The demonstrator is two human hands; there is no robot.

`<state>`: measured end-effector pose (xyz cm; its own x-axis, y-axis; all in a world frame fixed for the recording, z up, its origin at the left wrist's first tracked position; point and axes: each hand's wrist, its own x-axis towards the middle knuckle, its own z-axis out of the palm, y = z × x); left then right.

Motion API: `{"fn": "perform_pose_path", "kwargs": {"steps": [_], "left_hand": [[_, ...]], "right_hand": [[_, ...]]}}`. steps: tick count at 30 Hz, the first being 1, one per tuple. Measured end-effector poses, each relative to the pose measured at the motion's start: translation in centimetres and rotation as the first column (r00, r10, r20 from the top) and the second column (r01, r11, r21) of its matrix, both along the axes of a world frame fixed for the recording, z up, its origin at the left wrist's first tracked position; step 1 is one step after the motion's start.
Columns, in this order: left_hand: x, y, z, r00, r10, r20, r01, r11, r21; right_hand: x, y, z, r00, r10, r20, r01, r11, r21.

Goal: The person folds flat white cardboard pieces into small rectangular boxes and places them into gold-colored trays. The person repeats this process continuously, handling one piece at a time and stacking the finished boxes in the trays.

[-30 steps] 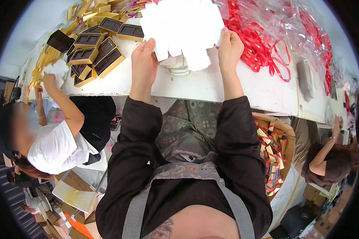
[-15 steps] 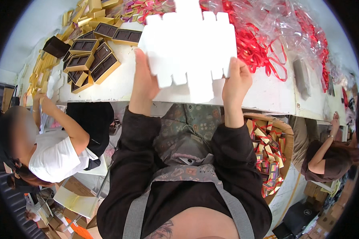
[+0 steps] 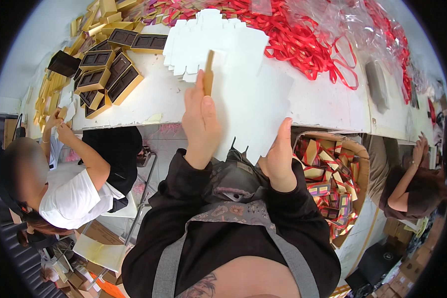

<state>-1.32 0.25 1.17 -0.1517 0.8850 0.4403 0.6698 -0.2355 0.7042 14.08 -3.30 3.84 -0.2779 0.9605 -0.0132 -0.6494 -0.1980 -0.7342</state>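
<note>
Left fingers [image 3: 192, 102] closed on the left edge of the white card [image 3: 248, 99], thumb toward the viewer, just beside the base of a narrow gold strip [image 3: 209, 74]. Strip looks like a turned-up flap, standing above the thumb; its long axis points up and away from the body.

Right fingers [image 3: 284, 133] sit at the card's near right edge, thumb up, the rest tucked low by the corner. Can't tell if they pinch or just support.

Key relation: card lies between the two sets of fingers, long axis running roughly away from the body, near end past the counter [image 3: 328, 111] edge, over the lap. Left is nearer the strip and higher up the card; right is nearer the low corner.

Beyond the left fingers: white card stack [image 3: 186, 42]; the held card's far end blends into it, boundary unclear. Left of those fingers: gold boxes with dark inserts [image 3: 94, 79]. Beyond the right fingers: red ribbons [image 3: 303, 54].
</note>
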Motion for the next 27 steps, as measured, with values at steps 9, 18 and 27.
{"fn": "perform_pose_path", "kwargs": {"steps": [9,18,27], "left_hand": [[-0.1,-4.1,2.9,0.832,-0.313,0.457,0.409,0.904,-0.127],[2.9,-4.6,-0.5,0.902,-0.046,0.429,0.190,0.935,-0.300],[3.4,-3.0,0.0,0.952,-0.001,0.306,0.108,0.936,-0.334]], "right_hand": [[0.8,1.5,-1.7,0.882,-0.175,0.438,0.158,0.985,0.074],[0.2,0.7,-3.0,0.288,-0.547,0.786,0.049,0.828,0.559],[-0.4,-0.5,-1.7,0.187,-0.687,0.702,-0.037,0.709,0.704]]}}
